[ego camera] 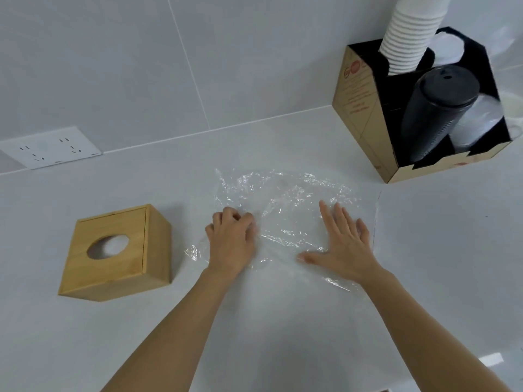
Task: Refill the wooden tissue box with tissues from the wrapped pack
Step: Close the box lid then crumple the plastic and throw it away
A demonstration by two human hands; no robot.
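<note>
A wooden tissue box [119, 251] stands on the pale counter at the left, its oval top opening showing something white inside. A crumpled sheet of clear plastic wrap [285, 199] lies spread on the counter in the middle. My left hand [230, 241] rests on the wrap's left part with its fingers curled, pinching the film. Flat on the wrap's right part lies my right hand [343, 241], palm down with fingers spread. No loose tissue stack is in sight.
A cardboard cup organiser [365, 114] stands at the back right, holding a stack of white paper cups [410, 35] and a stack of black lids [438, 108]. A white wall socket [51, 149] sits low on the tiled wall at the left.
</note>
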